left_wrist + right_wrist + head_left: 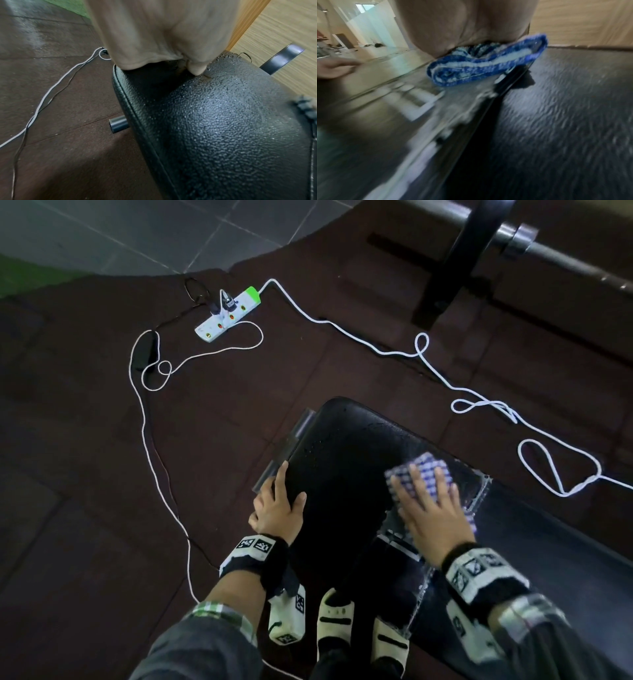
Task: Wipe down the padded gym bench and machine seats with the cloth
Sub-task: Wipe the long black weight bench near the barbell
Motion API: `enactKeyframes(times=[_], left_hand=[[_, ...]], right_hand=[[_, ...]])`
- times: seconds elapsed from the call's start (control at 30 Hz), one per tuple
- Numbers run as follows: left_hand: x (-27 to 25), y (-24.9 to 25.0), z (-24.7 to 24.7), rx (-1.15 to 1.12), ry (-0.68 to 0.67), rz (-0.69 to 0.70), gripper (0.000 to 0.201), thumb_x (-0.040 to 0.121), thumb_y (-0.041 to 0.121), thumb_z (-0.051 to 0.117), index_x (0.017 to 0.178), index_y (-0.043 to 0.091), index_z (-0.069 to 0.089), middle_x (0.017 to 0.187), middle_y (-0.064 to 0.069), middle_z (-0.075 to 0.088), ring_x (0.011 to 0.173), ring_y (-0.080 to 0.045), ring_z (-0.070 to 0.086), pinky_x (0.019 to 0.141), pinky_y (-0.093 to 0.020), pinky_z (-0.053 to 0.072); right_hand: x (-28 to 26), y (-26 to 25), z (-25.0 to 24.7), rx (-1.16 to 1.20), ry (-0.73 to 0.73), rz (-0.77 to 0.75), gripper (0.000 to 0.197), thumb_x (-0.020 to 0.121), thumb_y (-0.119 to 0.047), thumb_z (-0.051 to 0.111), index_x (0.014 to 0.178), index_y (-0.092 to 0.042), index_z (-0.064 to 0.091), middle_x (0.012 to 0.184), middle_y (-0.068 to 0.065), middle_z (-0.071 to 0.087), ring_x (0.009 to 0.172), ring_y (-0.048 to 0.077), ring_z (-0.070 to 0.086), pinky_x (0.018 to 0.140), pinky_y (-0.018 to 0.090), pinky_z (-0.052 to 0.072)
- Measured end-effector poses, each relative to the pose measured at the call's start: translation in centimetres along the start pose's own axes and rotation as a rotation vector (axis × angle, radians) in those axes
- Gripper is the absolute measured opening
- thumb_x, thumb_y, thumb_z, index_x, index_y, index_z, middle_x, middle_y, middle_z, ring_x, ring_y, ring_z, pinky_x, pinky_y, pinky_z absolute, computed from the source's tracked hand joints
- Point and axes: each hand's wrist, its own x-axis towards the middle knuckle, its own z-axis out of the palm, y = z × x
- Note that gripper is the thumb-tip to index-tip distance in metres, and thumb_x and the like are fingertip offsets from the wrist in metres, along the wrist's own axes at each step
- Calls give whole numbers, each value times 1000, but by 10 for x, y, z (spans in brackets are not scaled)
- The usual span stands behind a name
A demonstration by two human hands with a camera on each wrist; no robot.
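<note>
A black padded bench [342,467] runs from the middle of the head view to the lower right. My right hand [431,508] lies flat, fingers spread, on a folded blue-and-white checked cloth [428,467] and presses it onto the pad near its right edge. The right wrist view shows the cloth [488,67] bunched under the palm [462,24], blurred by motion. My left hand [277,508] grips the pad's left edge, thumb on top and fingers over the side. In the left wrist view the thumb [195,67] presses the grained pad [223,121].
A white power strip [227,314] with a green end, a looping white cable [376,347] and a black adapter [145,354] lie on the dark floor. A metal machine frame [459,251] stands at the top right. My feet in white sandals [334,621] are below the bench.
</note>
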Motion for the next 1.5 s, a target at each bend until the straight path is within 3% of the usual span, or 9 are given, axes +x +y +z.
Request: enactKeyframes(times=[0.23,0.4,0.47,0.53,0.73,0.8,0.97,1.13,1.5], left_hand=[[-1,4,-1,-6,19,5,63,98,45,40,148,46,2,154,5,20,136,-22,26,108,-53,25],[-1,3,3,17,75,14,63,94,57,35,148,45,6,152,5,26,133,-24,33,103,-54,32],[-4,4,5,6,101,15,80,77,80,17,148,45,11,149,6,31,129,-25,38,98,-53,36],[-5,4,6,-8,91,-9,91,64,80,8,148,46,12,149,8,32,128,-24,39,98,-52,35],[-4,8,0,-33,43,-38,64,91,60,38,147,47,9,153,7,25,133,-25,31,105,-52,28],[-6,9,0,-25,67,-21,82,75,81,19,148,44,14,152,5,28,131,-27,35,102,-50,32],[-3,6,0,-47,53,-18,112,51,95,1,149,42,13,151,3,30,133,-28,34,103,-51,32],[-5,6,-4,-2,8,-30,65,93,57,38,148,47,3,153,7,21,137,-22,26,108,-48,27],[0,0,-9,-89,-103,-33,65,96,47,41,145,53,-1,156,7,11,141,-21,15,111,-50,16]], right_hand=[[54,-29,-27,5,-6,-104,58,80,-38,30,138,-36,31,144,0,43,128,42,42,95,61,38],[94,10,-39,78,-4,16,63,85,-49,10,145,-41,-5,157,-7,11,140,35,20,110,53,21],[91,25,-39,190,28,124,60,89,-54,7,148,-39,7,152,-4,27,130,32,35,107,47,27],[78,37,-37,253,63,202,51,97,-48,22,147,-36,19,141,-2,41,118,32,45,99,42,35],[46,64,-28,235,55,292,48,97,-43,30,143,-28,32,131,2,51,110,33,50,90,41,39],[47,64,-27,214,24,325,49,97,-48,24,143,-30,31,133,-1,49,112,32,49,92,40,37],[77,41,-42,293,-73,401,45,98,-48,17,139,-34,28,137,-3,44,117,34,43,99,43,32],[121,-3,-56,257,-27,276,48,98,-48,17,142,-33,26,140,-3,41,118,35,42,97,44,33],[84,28,-51,273,-99,349,45,98,-45,19,141,-33,28,142,0,40,119,35,43,98,43,33]])
